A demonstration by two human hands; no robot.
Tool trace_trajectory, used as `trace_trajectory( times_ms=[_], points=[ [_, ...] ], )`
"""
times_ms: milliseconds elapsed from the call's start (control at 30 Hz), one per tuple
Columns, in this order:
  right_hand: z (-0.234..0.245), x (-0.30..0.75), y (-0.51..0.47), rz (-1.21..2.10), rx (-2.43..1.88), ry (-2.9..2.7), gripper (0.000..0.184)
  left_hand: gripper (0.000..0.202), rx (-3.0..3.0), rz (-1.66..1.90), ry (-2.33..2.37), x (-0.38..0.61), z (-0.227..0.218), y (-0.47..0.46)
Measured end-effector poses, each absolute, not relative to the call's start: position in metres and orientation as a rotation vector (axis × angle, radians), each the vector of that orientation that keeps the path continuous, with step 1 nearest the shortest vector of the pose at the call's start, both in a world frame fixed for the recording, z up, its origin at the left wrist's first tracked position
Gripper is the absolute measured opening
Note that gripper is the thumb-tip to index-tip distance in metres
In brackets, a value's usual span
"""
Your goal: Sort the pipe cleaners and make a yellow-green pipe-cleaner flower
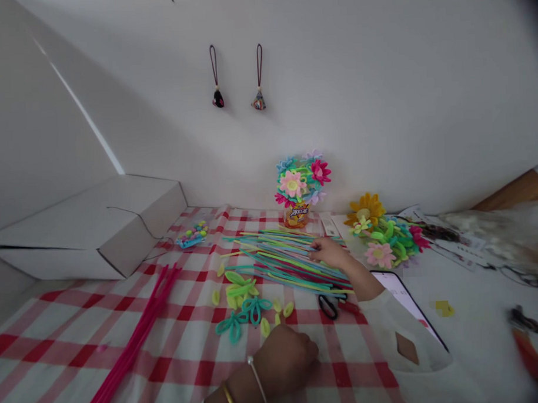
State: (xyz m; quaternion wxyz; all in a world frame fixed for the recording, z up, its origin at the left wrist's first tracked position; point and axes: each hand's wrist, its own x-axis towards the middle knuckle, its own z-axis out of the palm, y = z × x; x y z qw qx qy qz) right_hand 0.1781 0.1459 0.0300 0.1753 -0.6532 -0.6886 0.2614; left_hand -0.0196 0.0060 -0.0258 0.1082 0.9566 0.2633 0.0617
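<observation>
My right hand (327,252) reaches over a spread pile of colourful pipe cleaners (271,257), its thumb and fingers pinched on a pipe cleaner near the pile's right part. Closer to me, my left hand (288,355) rests on the checked cloth with fingers curled under; whatever it may hold is hidden. Just beyond it lie small yellow loops (265,327), teal looped petal shapes (256,310) and a yellow-green looped piece (240,289), all bent from pipe cleaner. Black-handled scissors (328,307) lie beneath the pile's right end.
Long pink pipe cleaners (137,341) lie at left, near a white box (141,223) and a small bead tray (192,236). A jar of fuzzy flowers (296,215) stands by the wall. Right are more flowers (379,253), a phone (409,305) and orange-handled pliers (532,351).
</observation>
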Motion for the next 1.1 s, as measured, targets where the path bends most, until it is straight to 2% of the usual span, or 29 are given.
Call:
trace_trajectory(
  times_ms=[67, 200, 300, 400, 500, 567, 667, 867, 1100],
  points=[
    [0.033, 0.178, 0.144, 0.879, -1.802, -1.888, 0.013, 0.011, 2.809, 0.174, 0.780, -0.020, -0.025, 0.007],
    [0.038, 0.175, 0.137, 1.135, -1.672, -1.740, 0.030, 0.011, 2.770, 0.175, 0.762, -0.019, -0.023, 0.006],
    [0.041, 0.171, 0.127, 1.294, -1.558, -1.633, 0.031, 0.016, 2.575, 0.290, 0.872, -0.016, -0.022, 0.006],
    [0.042, 0.164, 0.109, 1.416, -1.470, -1.541, 0.025, 0.021, 1.952, 0.681, 1.095, -0.013, -0.018, 0.010],
    [0.038, 0.155, 0.082, 1.530, -1.396, -1.441, 0.022, 0.031, 1.184, 1.005, 1.082, -0.015, -0.012, 0.021],
    [0.032, 0.147, 0.061, 1.776, -1.301, -1.291, 0.025, 0.035, 0.862, 1.101, 0.993, -0.019, -0.007, 0.029],
    [0.025, 0.136, 0.037, 2.015, -1.222, -1.240, 0.031, 0.037, 0.692, 1.161, 0.924, -0.024, -0.003, 0.034],
    [0.019, 0.124, 0.021, 1.917, -1.216, -1.165, 0.034, 0.032, 0.765, 1.024, 0.906, -0.018, -0.010, 0.026],
    [0.021, 0.126, 0.011, 1.903, -1.257, -1.274, 0.029, 0.026, 0.700, 1.128, 0.901, -0.023, -0.006, 0.029]
  ],
)
